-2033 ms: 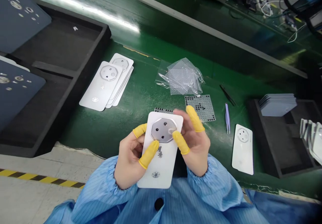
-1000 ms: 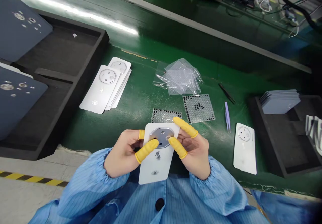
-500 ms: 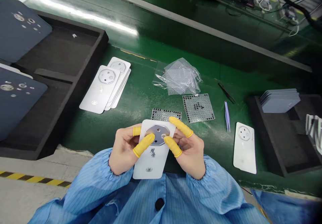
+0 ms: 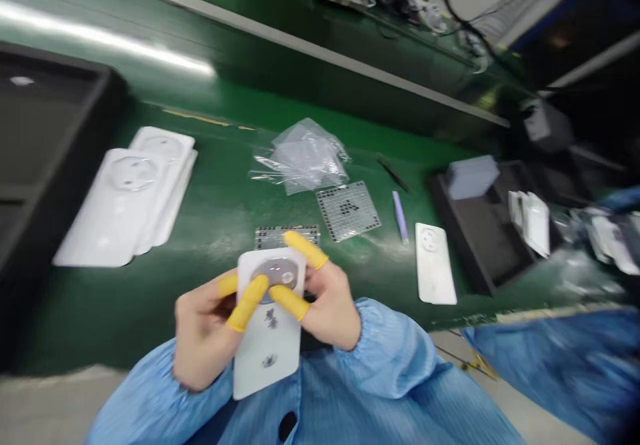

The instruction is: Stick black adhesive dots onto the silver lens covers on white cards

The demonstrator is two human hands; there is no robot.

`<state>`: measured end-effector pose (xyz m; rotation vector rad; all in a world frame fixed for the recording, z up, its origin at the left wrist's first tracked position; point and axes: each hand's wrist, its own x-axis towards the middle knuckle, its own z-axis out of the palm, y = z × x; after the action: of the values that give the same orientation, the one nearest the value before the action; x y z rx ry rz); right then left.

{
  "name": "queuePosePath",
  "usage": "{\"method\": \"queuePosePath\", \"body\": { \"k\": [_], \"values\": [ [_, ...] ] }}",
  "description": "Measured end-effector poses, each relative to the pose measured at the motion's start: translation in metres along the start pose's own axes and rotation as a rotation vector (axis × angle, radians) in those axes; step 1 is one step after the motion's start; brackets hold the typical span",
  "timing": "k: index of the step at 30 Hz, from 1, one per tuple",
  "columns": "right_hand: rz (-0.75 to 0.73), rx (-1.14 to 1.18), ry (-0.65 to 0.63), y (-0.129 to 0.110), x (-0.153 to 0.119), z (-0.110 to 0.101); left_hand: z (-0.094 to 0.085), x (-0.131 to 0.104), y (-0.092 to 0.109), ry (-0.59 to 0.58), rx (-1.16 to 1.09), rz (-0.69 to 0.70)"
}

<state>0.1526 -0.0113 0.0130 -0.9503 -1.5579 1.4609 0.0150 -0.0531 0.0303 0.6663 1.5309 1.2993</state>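
Note:
A white panel with a grey polygonal plate near its top is held between both hands, close to my body. My left hand grips its left edge, with the yellow-covered thumb on the grey plate. My right hand grips the right edge, its thumb also on the plate and its index finger at the top corner. Just behind the panel lies a clear sheet with black dots, partly covered by it. Another dotted sheet lies to its right.
Stacked white panels lie at left beside a black tray. Clear plastic bags, black tweezers, purple tweezers and a single white panel lie behind and right. Another black tray is further right, near a blue sleeve.
The view has swung to the right, so the scene sits further left and more shows at the right. Both hands still hold the panel, with the thumbs slightly closer together.

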Motion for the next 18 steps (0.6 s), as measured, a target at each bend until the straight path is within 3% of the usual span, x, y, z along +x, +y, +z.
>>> {"method": "queuePosePath", "body": {
  "k": [1,3,5,7,10,12,14,16,18],
  "values": [
    [-0.027,-0.093,0.018,0.002,-0.001,0.002,0.000,0.001,-0.004,0.020,0.023,-0.010],
    [-0.049,-0.229,0.041,0.008,0.002,-0.004,0.002,0.005,-0.009,-0.048,0.086,-0.033],
    [-0.062,-0.250,0.060,0.013,0.007,-0.032,0.003,0.009,-0.012,-0.188,0.156,0.006],
    [-0.096,-0.247,0.127,0.013,0.005,-0.084,0.002,0.011,-0.012,-0.248,0.204,0.104],
    [-0.085,-0.436,0.289,0.006,-0.014,-0.185,-0.007,0.009,-0.016,-0.117,0.295,0.195],
    [0.020,-0.566,0.312,0.005,-0.030,-0.247,-0.016,0.009,-0.022,-0.041,0.367,0.212],
    [0.153,-0.760,0.293,0.010,-0.042,-0.288,-0.023,0.011,-0.029,0.027,0.394,0.248],
    [0.196,-1.048,0.307,0.017,-0.044,-0.300,-0.028,0.014,-0.034,0.107,0.406,0.295],
    [0.092,-1.291,0.363,0.019,-0.038,-0.279,-0.029,0.018,-0.037,0.156,0.442,0.324]
  ]
}}
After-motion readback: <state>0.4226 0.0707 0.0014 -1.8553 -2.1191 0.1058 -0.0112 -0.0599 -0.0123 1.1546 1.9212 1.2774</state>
